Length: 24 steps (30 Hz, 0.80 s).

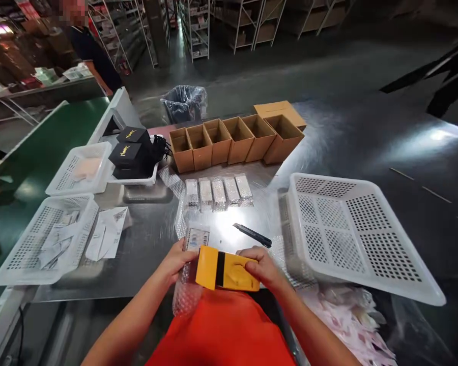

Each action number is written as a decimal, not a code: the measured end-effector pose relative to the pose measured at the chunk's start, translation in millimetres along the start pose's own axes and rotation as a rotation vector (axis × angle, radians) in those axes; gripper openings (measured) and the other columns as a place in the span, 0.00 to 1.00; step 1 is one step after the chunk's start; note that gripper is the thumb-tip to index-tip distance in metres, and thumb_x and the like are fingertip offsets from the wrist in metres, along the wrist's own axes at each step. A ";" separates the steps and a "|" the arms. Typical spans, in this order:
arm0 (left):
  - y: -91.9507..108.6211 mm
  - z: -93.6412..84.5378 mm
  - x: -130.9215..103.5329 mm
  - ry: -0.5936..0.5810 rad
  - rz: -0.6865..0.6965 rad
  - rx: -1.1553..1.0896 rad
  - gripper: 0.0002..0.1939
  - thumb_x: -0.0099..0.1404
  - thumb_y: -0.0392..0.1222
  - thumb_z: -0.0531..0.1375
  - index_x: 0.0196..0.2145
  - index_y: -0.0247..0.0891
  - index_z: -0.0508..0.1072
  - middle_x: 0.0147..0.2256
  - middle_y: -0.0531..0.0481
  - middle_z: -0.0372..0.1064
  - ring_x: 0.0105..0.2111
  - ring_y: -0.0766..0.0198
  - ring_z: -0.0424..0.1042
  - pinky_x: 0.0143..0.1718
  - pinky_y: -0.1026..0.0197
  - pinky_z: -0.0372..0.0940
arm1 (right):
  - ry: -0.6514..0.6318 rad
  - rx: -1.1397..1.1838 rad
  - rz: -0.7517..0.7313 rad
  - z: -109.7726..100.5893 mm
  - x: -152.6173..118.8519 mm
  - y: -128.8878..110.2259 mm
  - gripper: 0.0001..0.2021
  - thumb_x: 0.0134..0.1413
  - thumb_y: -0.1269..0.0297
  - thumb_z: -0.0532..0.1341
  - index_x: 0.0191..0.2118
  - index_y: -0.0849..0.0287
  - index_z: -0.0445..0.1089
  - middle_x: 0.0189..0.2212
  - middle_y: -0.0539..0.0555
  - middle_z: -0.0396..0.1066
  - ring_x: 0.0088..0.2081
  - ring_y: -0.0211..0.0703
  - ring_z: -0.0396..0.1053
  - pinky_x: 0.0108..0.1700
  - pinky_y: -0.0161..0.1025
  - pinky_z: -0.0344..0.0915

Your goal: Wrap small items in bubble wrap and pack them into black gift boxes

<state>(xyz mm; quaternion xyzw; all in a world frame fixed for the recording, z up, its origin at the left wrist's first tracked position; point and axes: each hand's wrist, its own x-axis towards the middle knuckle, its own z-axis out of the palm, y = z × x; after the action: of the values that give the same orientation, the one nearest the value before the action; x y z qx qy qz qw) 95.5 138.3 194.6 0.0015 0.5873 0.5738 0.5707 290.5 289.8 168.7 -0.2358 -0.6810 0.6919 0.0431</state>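
My left hand [177, 262] is closed round a small bubble-wrapped box [197, 238], a loose tail of wrap hanging below it. The fingers of my right hand [263, 267] grip a yellow tape dispenser [234, 272] with a black band. Its left end is against or just in front of the wrapped box; whether tape touches the wrap cannot be made out. Beyond my hands lies a black utility knife [252, 235] on the metal table [152, 274]. Several bubble-wrapped boxes [219, 193] lie in a row behind it.
Several open cardboard boxes [219, 145] line the table's back. A large white basket [370, 284] stands right; smaller baskets [13, 269] and black boxes [125, 154] stand left. White papers [107, 234] lie beside them. A lined bin [185, 104], a green conveyor [57, 129] and a person [95, 53] are beyond.
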 end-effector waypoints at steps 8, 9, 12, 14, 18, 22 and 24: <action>2.8 -18.4 -6.1 -0.035 -0.062 -0.085 0.23 0.39 0.40 0.75 0.34 0.38 0.73 0.28 0.49 0.76 0.29 0.58 0.75 0.35 0.57 0.69 | -0.027 -0.159 0.055 30.6 0.8 -10.9 0.34 0.41 0.24 0.56 0.18 0.56 0.57 0.15 0.45 0.48 0.19 0.32 0.46 0.22 0.34 0.43; 0.8 -20.9 -7.3 -0.052 -0.086 -0.111 0.23 0.40 0.41 0.75 0.34 0.38 0.73 0.27 0.50 0.76 0.28 0.59 0.74 0.35 0.57 0.69 | -0.030 -0.169 0.066 32.8 1.1 -12.4 0.34 0.42 0.24 0.56 0.18 0.56 0.57 0.15 0.45 0.48 0.19 0.32 0.46 0.22 0.34 0.43; -6.1 -26.2 -11.5 -0.056 -0.113 -0.168 0.20 0.45 0.44 0.75 0.33 0.38 0.73 0.24 0.52 0.73 0.26 0.61 0.72 0.34 0.59 0.68 | -0.054 -0.197 0.105 35.1 1.9 -17.5 0.34 0.41 0.24 0.56 0.18 0.56 0.58 0.14 0.44 0.48 0.18 0.32 0.46 0.21 0.34 0.42; -8.6 -27.4 -14.4 -0.042 -0.098 -0.187 0.20 0.47 0.46 0.75 0.34 0.38 0.73 0.25 0.52 0.73 0.27 0.62 0.72 0.34 0.60 0.68 | -0.064 -0.207 0.127 33.6 2.2 -20.9 0.34 0.41 0.24 0.57 0.18 0.56 0.57 0.14 0.45 0.48 0.19 0.32 0.46 0.21 0.34 0.41; -4.5 -24.0 -20.5 -0.159 -0.145 -0.260 0.27 0.54 0.63 0.68 0.38 0.37 0.76 0.29 0.46 0.76 0.34 0.56 0.76 0.39 0.56 0.69 | -0.090 -0.185 0.183 26.6 1.9 -25.7 0.35 0.39 0.23 0.57 0.18 0.56 0.56 0.15 0.45 0.48 0.19 0.31 0.46 0.21 0.33 0.41; 0.8 -16.5 -26.5 -0.246 -0.139 -0.289 0.36 0.61 0.72 0.55 0.44 0.35 0.77 0.36 0.41 0.78 0.42 0.51 0.76 0.47 0.53 0.68 | -0.107 -0.177 0.224 19.1 -0.7 -31.5 0.34 0.39 0.25 0.59 0.18 0.56 0.55 0.15 0.44 0.47 0.19 0.31 0.45 0.20 0.33 0.40; -0.9 -14.6 -27.8 -0.164 -0.093 -0.236 0.32 0.62 0.69 0.56 0.44 0.36 0.77 0.37 0.42 0.78 0.44 0.51 0.75 0.50 0.52 0.67 | -0.100 -0.180 0.229 17.1 -2.9 -37.1 0.34 0.41 0.26 0.60 0.18 0.56 0.55 0.15 0.45 0.47 0.20 0.31 0.45 0.20 0.33 0.40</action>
<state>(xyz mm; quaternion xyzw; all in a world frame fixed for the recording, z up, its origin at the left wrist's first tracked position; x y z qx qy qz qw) 96.0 110.0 208.1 -0.0460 0.4665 0.6099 0.6390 276.7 275.6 204.6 -0.2802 -0.7102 0.6393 -0.0915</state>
